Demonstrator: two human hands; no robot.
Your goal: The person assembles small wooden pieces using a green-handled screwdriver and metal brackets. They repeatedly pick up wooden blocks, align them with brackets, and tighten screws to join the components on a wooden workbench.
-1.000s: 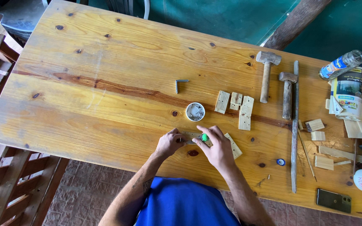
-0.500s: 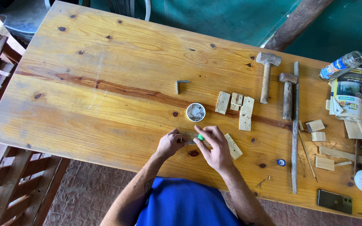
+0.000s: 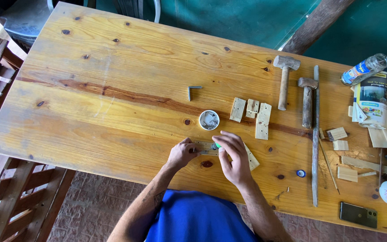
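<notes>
While both hands work close together at the near edge of the wooden table (image 3: 113, 89), the small round tin of screws (image 3: 209, 120) serves well as a landmark. Just below that tin, the left hand (image 3: 182, 153) pinches one end of a small wooden block (image 3: 204, 148), pressing it flat on the table. The right hand (image 3: 233, 157) is closed around what looks like a green-handled screwdriver (image 3: 216, 145), its tip at the block, though the fingers hide most of it. A second drilled wooden strip (image 3: 251, 157) pokes out from under the right hand. Right of the tin lie three more drilled blocks (image 3: 251, 114); farther right rest two hammers (image 3: 296, 89) and a long metal rod (image 3: 315, 134). Above and left of the tin sits a metal angle bracket (image 3: 193, 91).
</notes>
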